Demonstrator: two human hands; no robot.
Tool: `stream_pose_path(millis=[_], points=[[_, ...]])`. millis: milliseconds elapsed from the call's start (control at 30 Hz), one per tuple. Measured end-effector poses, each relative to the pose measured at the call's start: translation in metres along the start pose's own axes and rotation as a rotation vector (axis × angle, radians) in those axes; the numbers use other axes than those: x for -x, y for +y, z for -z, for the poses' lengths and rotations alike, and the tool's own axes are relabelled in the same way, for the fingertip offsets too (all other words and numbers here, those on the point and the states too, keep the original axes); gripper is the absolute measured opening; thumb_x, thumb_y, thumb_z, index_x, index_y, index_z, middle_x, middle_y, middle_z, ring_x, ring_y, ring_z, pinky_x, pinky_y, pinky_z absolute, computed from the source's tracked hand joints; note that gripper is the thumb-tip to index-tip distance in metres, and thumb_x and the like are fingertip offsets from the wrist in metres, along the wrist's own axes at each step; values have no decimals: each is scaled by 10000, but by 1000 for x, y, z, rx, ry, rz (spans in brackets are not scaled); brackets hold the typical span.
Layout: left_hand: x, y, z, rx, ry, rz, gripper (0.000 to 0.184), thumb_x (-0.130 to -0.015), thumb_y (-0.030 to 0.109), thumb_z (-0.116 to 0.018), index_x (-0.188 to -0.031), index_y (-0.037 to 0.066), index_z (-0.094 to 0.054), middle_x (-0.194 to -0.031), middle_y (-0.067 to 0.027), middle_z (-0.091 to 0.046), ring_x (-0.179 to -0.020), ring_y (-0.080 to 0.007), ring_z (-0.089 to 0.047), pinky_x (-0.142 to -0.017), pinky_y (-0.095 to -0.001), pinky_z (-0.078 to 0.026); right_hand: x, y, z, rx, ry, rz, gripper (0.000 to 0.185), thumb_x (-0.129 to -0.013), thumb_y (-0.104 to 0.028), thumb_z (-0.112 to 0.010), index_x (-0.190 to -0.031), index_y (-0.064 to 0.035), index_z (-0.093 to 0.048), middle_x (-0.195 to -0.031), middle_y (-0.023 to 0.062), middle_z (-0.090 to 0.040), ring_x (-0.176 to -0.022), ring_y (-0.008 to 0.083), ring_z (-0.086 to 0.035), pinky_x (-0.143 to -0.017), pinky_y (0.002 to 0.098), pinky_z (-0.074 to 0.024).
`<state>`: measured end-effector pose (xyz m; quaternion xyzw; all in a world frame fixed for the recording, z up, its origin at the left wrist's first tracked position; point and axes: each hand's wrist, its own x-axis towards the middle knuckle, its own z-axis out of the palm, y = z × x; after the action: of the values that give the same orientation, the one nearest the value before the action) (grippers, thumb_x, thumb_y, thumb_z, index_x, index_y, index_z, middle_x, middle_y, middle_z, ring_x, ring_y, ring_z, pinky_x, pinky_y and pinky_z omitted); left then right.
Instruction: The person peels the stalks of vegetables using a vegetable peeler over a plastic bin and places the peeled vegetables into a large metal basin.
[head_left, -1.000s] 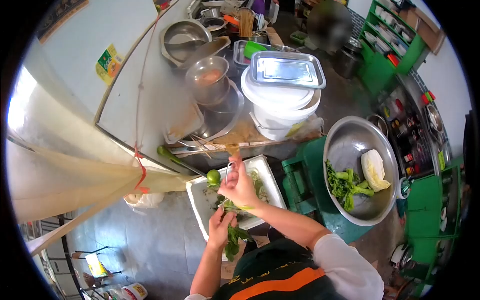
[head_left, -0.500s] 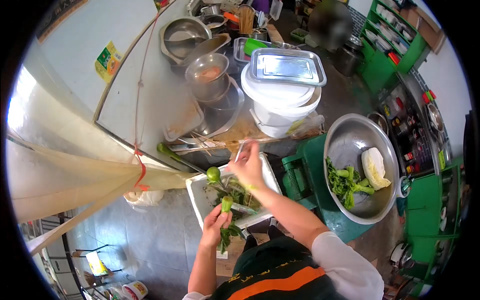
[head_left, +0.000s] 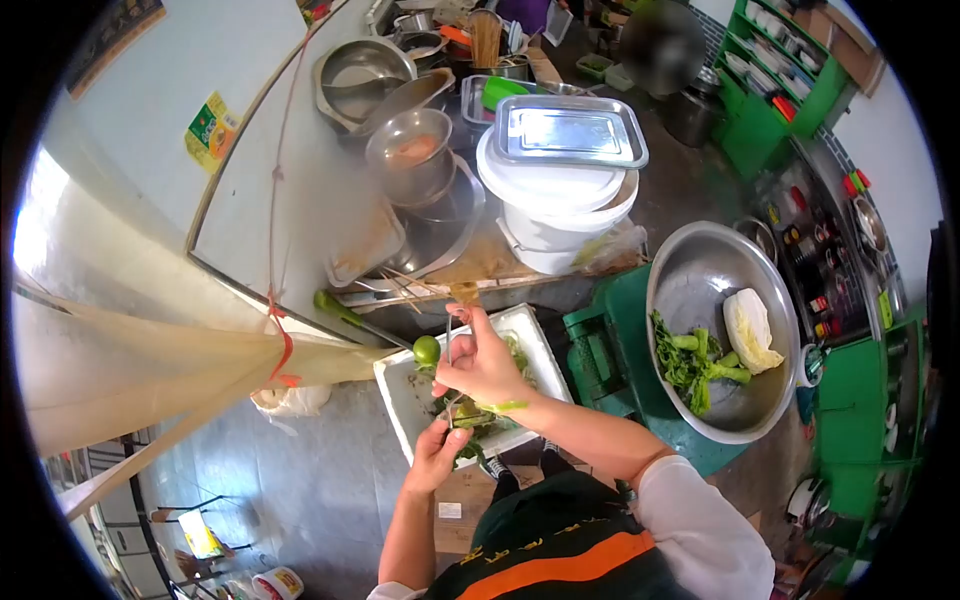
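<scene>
My left hand (head_left: 436,452) is closed around a leafy green vegetable stalk (head_left: 462,412) above a white foam box (head_left: 395,398). My fingers partly cover the stalk. Just above it, my right hand (head_left: 482,362) grips a thin metal tool (head_left: 450,328), seen nearly edge-on; whether it is a knife or a peeler I cannot tell. A green strip of peel (head_left: 508,407) clings to my right wrist. Greens and scraps lie inside the box, partly hidden by my hands. A round green thing (head_left: 427,350) is at the box's far left edge.
To the right, a large metal basin (head_left: 690,262) holds trimmed leafy stalks (head_left: 692,370) and a pale cabbage (head_left: 748,332). It rests on a green stand (head_left: 625,310). Ahead, a table carries metal pots (head_left: 410,150) and a white bucket (head_left: 545,225) topped by a metal tray (head_left: 570,132).
My right hand has come down and left, bringing the metal tool close to the stalk. The stalk in my left hand has tilted, and its leaves no longer hang below the hand.
</scene>
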<state>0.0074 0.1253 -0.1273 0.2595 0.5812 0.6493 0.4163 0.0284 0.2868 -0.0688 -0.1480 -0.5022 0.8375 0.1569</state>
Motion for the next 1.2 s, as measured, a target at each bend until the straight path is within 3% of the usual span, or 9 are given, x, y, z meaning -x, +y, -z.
stream_pose_path(millis=[167, 233, 433, 567, 667, 800, 1067, 1133, 1200], points=[[-1, 7, -1, -72, 9, -16, 265, -845, 213, -496, -986, -11, -505, -786, -3, -499, -695, -69, -421, -622, -198, -354, -13, 14, 11, 8, -9, 58, 604, -651, 50, -571, -1144, 1, -225, -653, 61, -463, -506, 171, -569, -458, 267, -485], [2, 10, -5, -120, 7, -60, 326, -843, 270, -498, -996, -18, -495, -760, -12, -486, -672, -76, -410, -589, -202, -344, -28, 27, 34, 127, 154, -36, 620, -653, 42, -569, -1155, 21, -206, -666, 89, -474, -500, 182, -567, -450, 268, -494], [1, 4, -1, -123, -17, -74, 342, -835, 289, -508, -991, -15, -503, -768, -10, -488, -681, -78, -414, -601, -206, -340, -6, 5, 16, -168, 148, -201, 627, -666, 55, -548, -1184, -11, -200, -681, 99, -480, -514, 226, -567, -509, 337, -511], [-2, 5, -2, -102, -4, -46, 357, -827, 330, -510, -947, -6, -503, -754, -11, -482, -665, -82, -407, -599, -210, -334, -3, 6, 7, -172, 23, -38, 588, -659, 59, -551, -1145, 10, -223, -664, 86, -483, -537, 197, -575, -506, 317, -500], [-1, 13, -13, -62, -7, -99, 385, -827, 362, -496, -937, -7, -498, -732, -17, -473, -652, -88, -404, -589, -216, -331, -17, 13, 22, 191, 191, 119, 597, -657, 81, -541, -1154, -11, -223, -641, 37, -461, -528, 172, -579, -490, 303, -491], [-5, 12, -15, 2, 0, -159, 393, -840, 369, -466, -946, -9, -490, -700, -22, -458, -632, -94, -393, -577, -221, -318, -8, 2, 17, -160, 207, 61, 628, -661, 96, -511, -1189, -46, -204, -707, 59, -452, -545, 208, -581, -533, 298, -505], [-4, 2, -13, 12, 32, -111, 389, -842, 390, -451, -943, 16, -493, -692, -13, -449, -625, -93, -384, -569, -219, -306, 0, -1, 5, -120, 125, 71, 603, -662, 97, -530, -1169, -29, -228, -653, 41, -434, -519, 173, -566, -501, 310, -507], [-3, 9, -14, 45, -50, -170, 401, -840, 402, -448, -946, 18, -495, -684, -10, -445, -622, -91, -383, -564, -219, -301, -15, 8, 22, -11, 295, 158, 612, -658, 95, -531, -1174, -29, -227, -646, 37, -440, -510, 175, -565, -505, 304, -507], [-6, 12, -14, 30, -23, -157, 406, -840, 402, -448, -949, 14, -494, -680, -10, -443, -618, -91, -382, -562, -219, -299, -12, -1, 18, -154, 254, 103, 624, -647, 95, -533, -1172, -21, -219, -639, 36, -445, -495, 187, -564, -496, 300, -498]])
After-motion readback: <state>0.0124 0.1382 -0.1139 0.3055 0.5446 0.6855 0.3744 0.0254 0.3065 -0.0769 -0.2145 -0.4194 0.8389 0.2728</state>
